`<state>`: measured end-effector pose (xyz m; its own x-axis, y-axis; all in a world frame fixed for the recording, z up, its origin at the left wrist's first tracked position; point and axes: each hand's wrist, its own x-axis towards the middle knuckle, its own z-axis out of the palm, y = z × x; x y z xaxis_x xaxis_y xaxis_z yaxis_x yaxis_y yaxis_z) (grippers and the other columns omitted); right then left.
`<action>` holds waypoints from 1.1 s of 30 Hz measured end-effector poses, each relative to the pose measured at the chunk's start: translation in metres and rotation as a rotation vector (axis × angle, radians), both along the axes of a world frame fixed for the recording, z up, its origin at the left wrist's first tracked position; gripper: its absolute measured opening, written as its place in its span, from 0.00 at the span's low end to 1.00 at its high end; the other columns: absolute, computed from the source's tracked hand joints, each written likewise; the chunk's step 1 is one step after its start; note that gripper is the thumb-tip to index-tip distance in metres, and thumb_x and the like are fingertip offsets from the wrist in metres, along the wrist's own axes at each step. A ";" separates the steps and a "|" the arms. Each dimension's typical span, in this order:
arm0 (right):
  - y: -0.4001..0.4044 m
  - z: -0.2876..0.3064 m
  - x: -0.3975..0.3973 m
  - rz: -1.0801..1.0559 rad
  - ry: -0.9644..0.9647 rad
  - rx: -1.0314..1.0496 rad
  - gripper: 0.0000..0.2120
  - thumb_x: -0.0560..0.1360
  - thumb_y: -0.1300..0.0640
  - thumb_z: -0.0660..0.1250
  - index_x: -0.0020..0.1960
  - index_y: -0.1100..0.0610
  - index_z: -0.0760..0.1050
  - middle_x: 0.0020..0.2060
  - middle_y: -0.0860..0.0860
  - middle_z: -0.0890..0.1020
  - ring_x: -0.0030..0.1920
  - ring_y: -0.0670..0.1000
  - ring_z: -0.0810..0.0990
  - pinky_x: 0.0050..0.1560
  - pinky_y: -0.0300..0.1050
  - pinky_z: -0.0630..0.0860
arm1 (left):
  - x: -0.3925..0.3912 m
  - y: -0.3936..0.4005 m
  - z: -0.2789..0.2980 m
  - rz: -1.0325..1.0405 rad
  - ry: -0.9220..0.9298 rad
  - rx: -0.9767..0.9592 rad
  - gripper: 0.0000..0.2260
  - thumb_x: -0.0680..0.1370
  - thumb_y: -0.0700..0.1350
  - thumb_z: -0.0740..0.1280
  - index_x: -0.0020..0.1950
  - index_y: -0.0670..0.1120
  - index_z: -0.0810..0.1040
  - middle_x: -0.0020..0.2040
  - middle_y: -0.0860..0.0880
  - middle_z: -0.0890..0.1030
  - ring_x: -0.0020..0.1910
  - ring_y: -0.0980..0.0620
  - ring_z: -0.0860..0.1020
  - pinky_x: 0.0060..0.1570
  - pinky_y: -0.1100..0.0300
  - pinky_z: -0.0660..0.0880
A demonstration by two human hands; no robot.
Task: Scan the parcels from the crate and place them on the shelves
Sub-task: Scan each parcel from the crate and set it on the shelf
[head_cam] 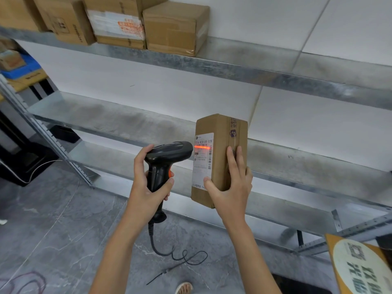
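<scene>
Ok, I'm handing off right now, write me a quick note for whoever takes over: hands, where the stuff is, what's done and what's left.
Left hand grips the black barcode scanner, aimed right at the parcel.
Right hand holds a tall brown parcel upright in front of the middle shelf; the red scan line lies across its white label.
Done: several boxes already stand on the top shelf.
Left: confirm this scan, shelve this parcel, then take the next one. The crate is not clearly in view, so I cannot tell how many remain.
</scene>
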<state>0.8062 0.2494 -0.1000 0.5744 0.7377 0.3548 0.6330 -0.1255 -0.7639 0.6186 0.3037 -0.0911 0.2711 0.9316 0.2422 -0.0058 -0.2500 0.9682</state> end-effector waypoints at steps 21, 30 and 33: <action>-0.019 0.000 0.008 -0.025 0.117 -0.009 0.41 0.66 0.46 0.69 0.76 0.37 0.58 0.79 0.38 0.56 0.76 0.57 0.60 0.73 0.66 0.61 | 0.014 -0.013 -0.007 0.038 0.020 -0.034 0.40 0.79 0.30 0.69 0.70 0.74 0.62 0.47 0.49 0.84 0.35 0.53 0.79 0.38 0.60 0.79; -0.039 0.000 0.045 -0.096 0.197 0.023 0.41 0.66 0.46 0.69 0.74 0.31 0.54 0.78 0.36 0.56 0.74 0.51 0.61 0.73 0.63 0.62 | 0.051 -0.015 -0.006 -0.006 0.051 -0.049 0.39 0.79 0.29 0.68 0.72 0.69 0.61 0.48 0.50 0.83 0.37 0.53 0.79 0.38 0.60 0.79; -0.055 0.005 0.068 -0.159 0.244 0.059 0.41 0.66 0.47 0.70 0.74 0.31 0.55 0.77 0.35 0.56 0.74 0.47 0.61 0.75 0.61 0.61 | 0.079 -0.016 -0.003 -0.055 0.051 -0.036 0.39 0.79 0.29 0.68 0.71 0.71 0.61 0.48 0.52 0.83 0.36 0.54 0.78 0.38 0.63 0.78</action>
<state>0.8742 0.1947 -0.0952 0.7550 0.6133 0.2320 0.4058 -0.1591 -0.9000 0.6977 0.2874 -0.0945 0.3336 0.9226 0.1935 0.0307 -0.2158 0.9759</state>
